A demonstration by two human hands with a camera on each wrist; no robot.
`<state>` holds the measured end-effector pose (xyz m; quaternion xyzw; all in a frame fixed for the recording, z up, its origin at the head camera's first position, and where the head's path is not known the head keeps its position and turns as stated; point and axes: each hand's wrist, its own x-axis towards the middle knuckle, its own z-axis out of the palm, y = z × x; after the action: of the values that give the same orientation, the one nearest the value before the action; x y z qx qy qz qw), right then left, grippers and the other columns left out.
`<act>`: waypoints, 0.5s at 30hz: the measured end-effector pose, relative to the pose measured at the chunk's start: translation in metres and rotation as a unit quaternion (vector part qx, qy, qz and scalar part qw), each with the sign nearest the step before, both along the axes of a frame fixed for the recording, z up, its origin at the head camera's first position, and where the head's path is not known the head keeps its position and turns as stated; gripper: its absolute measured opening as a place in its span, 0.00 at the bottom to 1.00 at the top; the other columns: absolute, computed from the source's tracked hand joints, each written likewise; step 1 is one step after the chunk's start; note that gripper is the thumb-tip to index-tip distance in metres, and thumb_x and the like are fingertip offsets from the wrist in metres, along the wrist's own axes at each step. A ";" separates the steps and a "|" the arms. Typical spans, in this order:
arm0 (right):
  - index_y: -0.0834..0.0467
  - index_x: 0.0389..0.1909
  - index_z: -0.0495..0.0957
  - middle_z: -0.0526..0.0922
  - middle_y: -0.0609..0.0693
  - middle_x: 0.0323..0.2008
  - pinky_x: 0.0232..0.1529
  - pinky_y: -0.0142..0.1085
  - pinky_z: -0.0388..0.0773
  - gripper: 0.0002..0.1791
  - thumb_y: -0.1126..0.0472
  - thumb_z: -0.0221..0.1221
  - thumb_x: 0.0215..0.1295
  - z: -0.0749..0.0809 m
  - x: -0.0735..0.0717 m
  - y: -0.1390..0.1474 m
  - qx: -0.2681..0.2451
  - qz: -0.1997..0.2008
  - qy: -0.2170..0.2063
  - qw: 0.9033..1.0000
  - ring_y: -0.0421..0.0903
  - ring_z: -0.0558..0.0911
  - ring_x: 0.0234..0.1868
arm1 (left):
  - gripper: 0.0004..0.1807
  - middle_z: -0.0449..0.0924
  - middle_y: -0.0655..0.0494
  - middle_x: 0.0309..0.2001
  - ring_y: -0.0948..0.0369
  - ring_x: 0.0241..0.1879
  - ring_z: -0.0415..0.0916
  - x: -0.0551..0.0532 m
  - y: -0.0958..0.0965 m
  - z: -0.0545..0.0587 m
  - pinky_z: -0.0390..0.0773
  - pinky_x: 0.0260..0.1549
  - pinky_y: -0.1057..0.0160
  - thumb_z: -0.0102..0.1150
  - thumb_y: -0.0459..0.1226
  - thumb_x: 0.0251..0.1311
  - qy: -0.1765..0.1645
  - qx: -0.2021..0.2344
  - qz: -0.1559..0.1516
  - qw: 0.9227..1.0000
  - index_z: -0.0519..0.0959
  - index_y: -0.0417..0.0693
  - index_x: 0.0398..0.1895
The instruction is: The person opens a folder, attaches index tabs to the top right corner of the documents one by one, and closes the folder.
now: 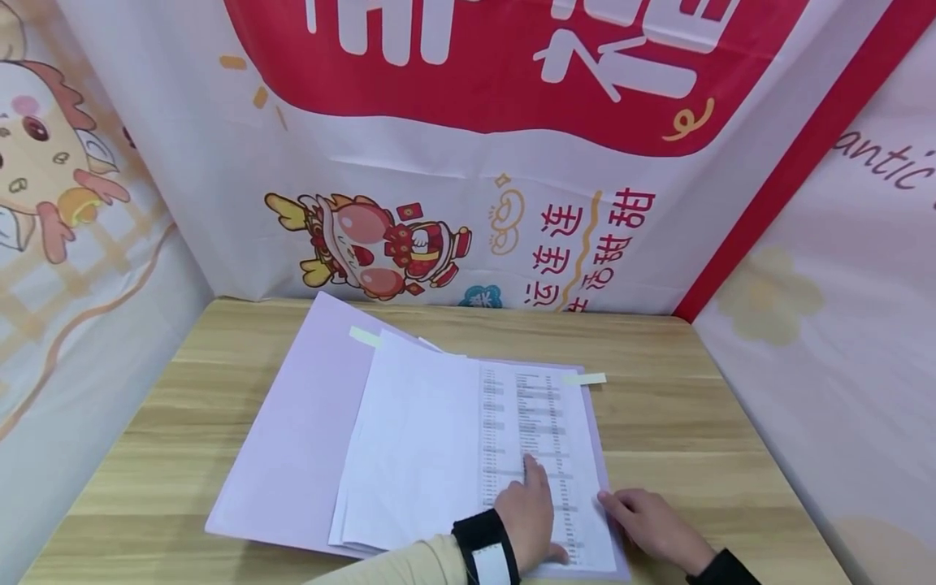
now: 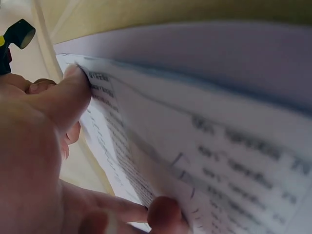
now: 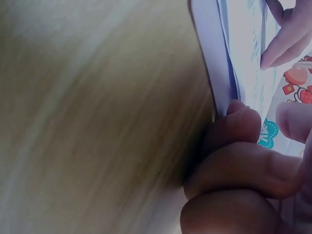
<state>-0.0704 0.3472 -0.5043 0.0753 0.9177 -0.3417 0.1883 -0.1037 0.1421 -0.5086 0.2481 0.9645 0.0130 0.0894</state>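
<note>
The printed sheet (image 1: pixel 544 422) lies right of a blank page (image 1: pixel 420 447) in an open purple folder (image 1: pixel 278 455). At its six o'clock, the left hand (image 1: pixel 528 520) points, index and thumb extended on the paper, gripping nothing. At four o'clock, the right hand (image 1: pixel 658 524) curls its fingers by the edge, thumb over it; whether it pinches, I can't tell. A dragging fingertip could crease the paper, and the covering palm could cause a misread row. The list is too blurred to read; beyond the desk (image 1: pixel 702 439), the twelve o'clock backdrop (image 1: pixel 453 171) shows 连连 and 甜甜, and the two o'clock cloth (image 1: pixel 841 325) "antic".
</note>
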 end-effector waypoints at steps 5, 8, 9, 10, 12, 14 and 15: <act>0.55 0.23 0.75 0.72 0.46 0.16 0.21 0.33 0.66 0.25 0.44 0.51 0.78 -0.001 0.002 -0.001 0.003 0.003 0.013 1.000 0.45 0.72 0.19 | 0.68 0.67 0.37 0.71 0.53 0.30 0.79 -0.001 -0.001 -0.003 0.77 0.21 0.64 0.75 0.72 0.29 -0.008 0.022 -0.008 1.000 0.69 0.39 0.72; 0.56 0.23 0.73 0.71 0.46 0.16 0.21 0.33 0.66 0.25 0.44 0.51 0.78 -0.001 0.002 0.000 -0.001 0.014 0.026 1.000 0.44 0.72 0.19 | 0.67 0.68 0.37 0.69 0.53 0.29 0.79 -0.003 0.000 -0.004 0.76 0.21 0.64 0.76 0.70 0.29 -0.018 0.039 0.000 0.999 0.68 0.38 0.72; 0.56 0.22 0.73 0.71 0.45 0.16 0.21 0.33 0.66 0.25 0.44 0.51 0.78 -0.001 0.002 0.000 0.000 0.016 0.027 1.000 0.44 0.72 0.18 | 0.68 0.71 0.38 0.66 0.53 0.29 0.79 -0.004 0.000 -0.005 0.76 0.21 0.64 0.77 0.69 0.30 -0.025 0.047 0.006 0.999 0.67 0.37 0.72; 0.56 0.22 0.73 0.71 0.46 0.16 0.21 0.33 0.66 0.25 0.44 0.51 0.78 -0.001 0.002 0.000 -0.001 0.015 0.027 1.000 0.44 0.72 0.19 | 0.68 0.73 0.38 0.63 0.53 0.28 0.78 -0.004 0.000 -0.005 0.76 0.21 0.64 0.78 0.68 0.29 -0.030 0.055 0.013 0.998 0.67 0.37 0.73; 0.55 0.23 0.74 0.71 0.46 0.17 0.21 0.33 0.65 0.25 0.43 0.51 0.78 -0.001 0.001 -0.001 0.001 0.006 0.017 1.000 0.44 0.72 0.19 | 0.68 0.76 0.39 0.55 0.54 0.26 0.77 -0.006 0.001 -0.006 0.75 0.20 0.63 0.80 0.66 0.29 -0.039 0.069 0.023 0.997 0.66 0.35 0.73; 0.55 0.24 0.74 0.71 0.46 0.17 0.21 0.33 0.65 0.25 0.43 0.51 0.77 -0.001 0.000 -0.002 0.006 -0.005 0.012 1.000 0.44 0.72 0.20 | 0.68 0.78 0.39 0.50 0.54 0.25 0.77 -0.006 0.001 -0.006 0.74 0.20 0.63 0.81 0.65 0.29 -0.046 0.078 0.027 0.996 0.65 0.35 0.73; 0.55 0.25 0.74 0.71 0.47 0.18 0.21 0.32 0.65 0.24 0.43 0.52 0.77 -0.001 -0.001 -0.003 0.008 -0.013 0.011 1.000 0.44 0.72 0.20 | 0.68 0.78 0.40 0.47 0.54 0.24 0.77 -0.007 0.001 -0.006 0.74 0.20 0.63 0.81 0.64 0.29 -0.048 0.079 0.028 0.995 0.65 0.34 0.73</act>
<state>-0.0713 0.3442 -0.5056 0.0848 0.9215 -0.3372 0.1731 -0.1102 0.1428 -0.5150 0.2266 0.9616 0.1034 0.1151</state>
